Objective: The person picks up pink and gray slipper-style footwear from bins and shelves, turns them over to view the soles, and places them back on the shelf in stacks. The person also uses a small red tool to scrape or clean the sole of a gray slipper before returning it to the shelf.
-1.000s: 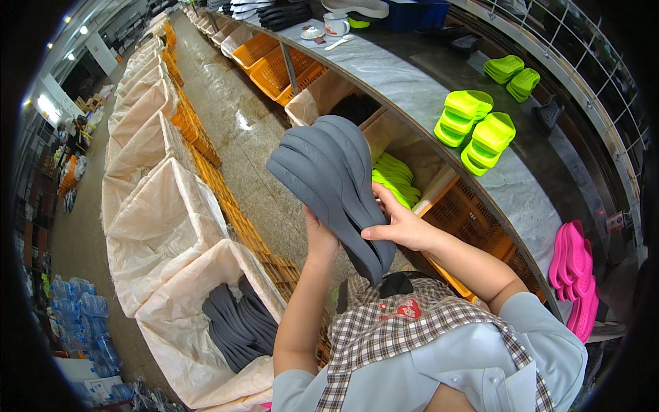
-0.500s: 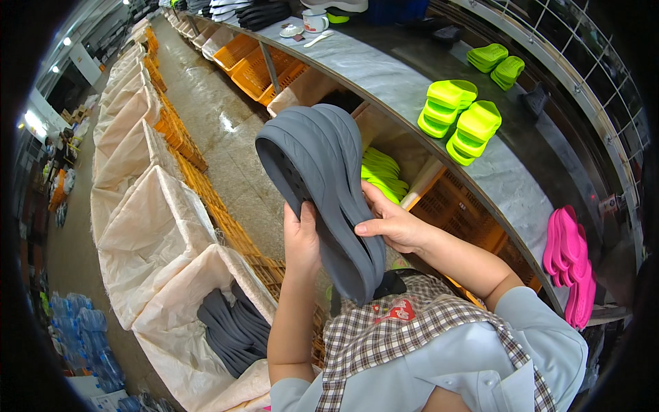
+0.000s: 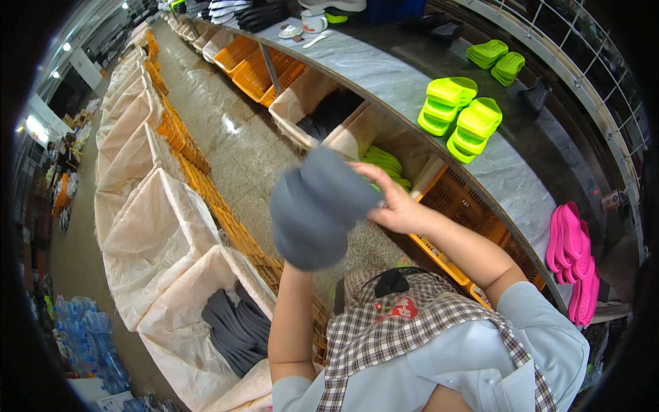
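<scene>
Grey foam clogs (image 3: pixel 322 206) are held up in front of my chest, smeared by motion, with their rounded ends toward me. On their right side my right hand (image 3: pixel 395 204) grips an edge, fingers over the far side and thumb below. My left forearm (image 3: pixel 291 323) rises to the underside of the clogs, which hide my left hand and its fingers. Below and left, more grey clogs (image 3: pixel 237 329) lie in a cloth-lined bin (image 3: pixel 171 288).
Along the right runs a curved bench (image 3: pixel 508 158) with bright green clogs (image 3: pixel 460 117) and pink clogs (image 3: pixel 573 261) on it. Orange crates (image 3: pixel 446 206) stand beneath it. A white mug (image 3: pixel 314 20) is at its far end. Water bottles (image 3: pixel 89 336) lie at lower left.
The grey clogs have swung from upright and lengthwise to foreshortened, their ends now facing me, and dropped slightly. My right hand has stayed on their right edge; my left hand has gone out of sight behind them.
</scene>
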`<state>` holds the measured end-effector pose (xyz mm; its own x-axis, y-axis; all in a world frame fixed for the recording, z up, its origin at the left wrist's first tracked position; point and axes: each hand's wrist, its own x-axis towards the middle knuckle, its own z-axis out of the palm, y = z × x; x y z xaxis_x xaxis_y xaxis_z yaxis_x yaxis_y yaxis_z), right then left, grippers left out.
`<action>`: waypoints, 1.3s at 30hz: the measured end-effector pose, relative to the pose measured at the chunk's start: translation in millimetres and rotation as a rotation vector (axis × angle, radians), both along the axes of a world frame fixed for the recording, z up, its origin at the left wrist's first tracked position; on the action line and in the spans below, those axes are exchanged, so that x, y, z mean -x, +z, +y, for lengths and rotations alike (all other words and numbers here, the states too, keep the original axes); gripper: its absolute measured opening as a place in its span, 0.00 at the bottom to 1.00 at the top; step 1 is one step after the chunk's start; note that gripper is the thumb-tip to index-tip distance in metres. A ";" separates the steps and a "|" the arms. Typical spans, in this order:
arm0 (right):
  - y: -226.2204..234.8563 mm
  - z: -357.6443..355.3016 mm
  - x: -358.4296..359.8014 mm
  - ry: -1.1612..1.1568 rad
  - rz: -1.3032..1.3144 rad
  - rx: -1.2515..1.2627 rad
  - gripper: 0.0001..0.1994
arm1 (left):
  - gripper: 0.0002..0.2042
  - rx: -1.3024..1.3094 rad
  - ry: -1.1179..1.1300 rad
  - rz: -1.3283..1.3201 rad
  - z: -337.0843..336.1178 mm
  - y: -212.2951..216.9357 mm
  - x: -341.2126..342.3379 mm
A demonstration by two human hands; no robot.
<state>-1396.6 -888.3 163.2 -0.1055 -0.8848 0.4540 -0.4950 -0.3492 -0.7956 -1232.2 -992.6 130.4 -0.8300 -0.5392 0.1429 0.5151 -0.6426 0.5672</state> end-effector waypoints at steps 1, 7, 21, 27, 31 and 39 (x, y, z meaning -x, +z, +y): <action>0.4 -3.8 5.8 -0.020 0.083 0.067 0.25 | 0.23 -0.134 -0.009 -0.059 1.2 -1.2 -0.5; 6.3 7.4 16.1 0.268 -0.633 -0.330 0.10 | 0.20 -0.278 -0.112 -0.149 8.6 -6.2 5.1; -5.9 36.9 -16.6 0.043 -0.883 -0.363 0.38 | 0.22 -0.314 -0.050 -0.104 21.8 -16.9 -2.5; -13.8 47.2 -23.7 0.037 -0.795 -0.274 0.38 | 0.20 -0.277 -0.177 -0.136 19.5 -31.3 -0.7; -17.0 50.3 -27.6 0.051 -0.805 -0.214 0.38 | 0.20 -0.382 -0.161 -0.058 22.7 -38.7 -1.4; -2.4 53.5 -21.2 0.024 -0.748 -0.327 0.38 | 0.38 0.079 0.142 -0.175 28.8 2.7 12.9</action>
